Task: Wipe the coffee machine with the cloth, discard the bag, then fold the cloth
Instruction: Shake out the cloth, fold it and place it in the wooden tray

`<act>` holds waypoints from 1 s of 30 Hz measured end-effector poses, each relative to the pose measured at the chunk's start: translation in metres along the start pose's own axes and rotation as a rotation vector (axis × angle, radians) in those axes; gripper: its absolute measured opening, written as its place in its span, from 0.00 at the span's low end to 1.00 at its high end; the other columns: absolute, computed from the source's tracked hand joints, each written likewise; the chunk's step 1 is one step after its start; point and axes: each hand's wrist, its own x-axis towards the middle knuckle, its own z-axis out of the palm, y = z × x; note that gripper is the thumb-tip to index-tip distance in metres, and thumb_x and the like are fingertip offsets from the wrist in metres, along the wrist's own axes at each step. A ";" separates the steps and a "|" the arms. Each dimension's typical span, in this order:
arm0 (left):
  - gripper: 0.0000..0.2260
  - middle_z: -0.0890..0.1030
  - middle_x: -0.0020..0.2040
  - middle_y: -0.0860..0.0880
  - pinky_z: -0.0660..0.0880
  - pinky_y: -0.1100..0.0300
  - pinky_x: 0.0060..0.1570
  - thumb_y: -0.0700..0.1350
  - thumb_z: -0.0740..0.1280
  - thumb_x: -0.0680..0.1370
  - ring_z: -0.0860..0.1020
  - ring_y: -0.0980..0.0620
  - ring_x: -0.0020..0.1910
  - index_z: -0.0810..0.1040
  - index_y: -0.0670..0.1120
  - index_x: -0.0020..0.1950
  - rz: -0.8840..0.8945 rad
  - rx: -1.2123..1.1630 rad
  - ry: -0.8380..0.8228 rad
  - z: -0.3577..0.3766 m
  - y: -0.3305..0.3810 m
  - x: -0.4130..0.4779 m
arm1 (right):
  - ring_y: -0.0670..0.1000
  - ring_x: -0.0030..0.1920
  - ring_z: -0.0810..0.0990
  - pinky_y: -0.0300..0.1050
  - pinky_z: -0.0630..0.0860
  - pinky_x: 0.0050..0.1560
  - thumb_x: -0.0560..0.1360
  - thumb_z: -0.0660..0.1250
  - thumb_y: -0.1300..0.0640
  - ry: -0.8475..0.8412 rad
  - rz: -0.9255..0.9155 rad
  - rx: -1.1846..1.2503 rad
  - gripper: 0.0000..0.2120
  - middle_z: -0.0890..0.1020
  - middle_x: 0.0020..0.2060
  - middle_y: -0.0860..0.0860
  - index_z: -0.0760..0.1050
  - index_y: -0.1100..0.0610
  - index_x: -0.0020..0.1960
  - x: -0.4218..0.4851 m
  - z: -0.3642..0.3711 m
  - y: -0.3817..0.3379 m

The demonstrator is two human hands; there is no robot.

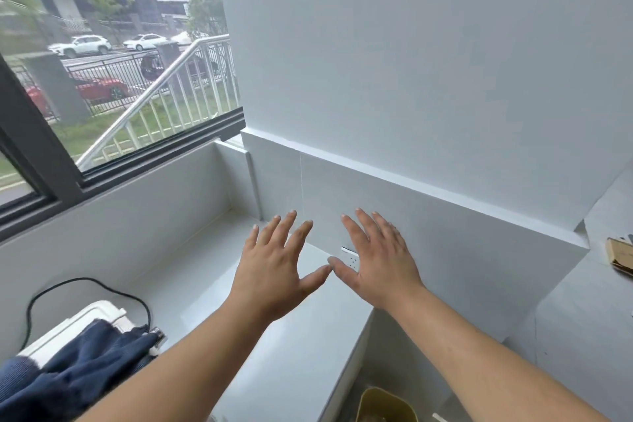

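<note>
My left hand (274, 267) and my right hand (373, 257) are held out side by side above the white counter (284, 353), palms down, fingers spread, thumbs nearly touching. Neither holds anything. A dark blue cloth (75, 367) lies draped over a white machine (78, 325) at the lower left, well left of my left forearm. A black cable (85, 281) loops behind the machine.
A window (102, 62) runs along the left with a dark frame. A white wall with a ledge stands ahead, with a socket (351, 259) behind my right thumb. A yellowish bin (387, 404) sits low at the bottom. A brown box (618, 253) lies at the right edge.
</note>
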 end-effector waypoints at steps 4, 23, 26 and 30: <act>0.38 0.61 0.84 0.50 0.53 0.42 0.81 0.76 0.51 0.76 0.59 0.45 0.82 0.62 0.58 0.82 -0.043 0.024 0.032 -0.024 -0.021 -0.010 | 0.59 0.83 0.53 0.61 0.53 0.81 0.77 0.44 0.25 0.011 -0.073 0.008 0.40 0.56 0.84 0.52 0.50 0.45 0.83 0.015 -0.009 -0.031; 0.40 0.63 0.83 0.51 0.56 0.48 0.80 0.77 0.51 0.75 0.64 0.49 0.80 0.64 0.57 0.81 -0.348 0.147 0.027 -0.116 -0.152 -0.126 | 0.58 0.82 0.57 0.58 0.54 0.81 0.77 0.49 0.27 -0.042 -0.481 0.094 0.40 0.64 0.81 0.53 0.60 0.48 0.82 0.040 -0.005 -0.222; 0.41 0.65 0.82 0.52 0.62 0.51 0.77 0.78 0.50 0.74 0.67 0.50 0.77 0.65 0.57 0.80 -0.379 0.166 -0.025 -0.126 -0.169 -0.153 | 0.58 0.81 0.59 0.58 0.55 0.81 0.77 0.51 0.27 -0.065 -0.555 0.097 0.39 0.66 0.80 0.52 0.62 0.48 0.81 0.035 0.002 -0.251; 0.38 0.74 0.76 0.56 0.69 0.54 0.68 0.78 0.56 0.72 0.75 0.52 0.70 0.72 0.57 0.75 -0.407 0.158 -0.055 -0.132 -0.189 -0.188 | 0.56 0.81 0.59 0.55 0.53 0.81 0.77 0.50 0.27 -0.128 -0.634 0.110 0.39 0.68 0.79 0.51 0.64 0.47 0.80 0.024 0.010 -0.282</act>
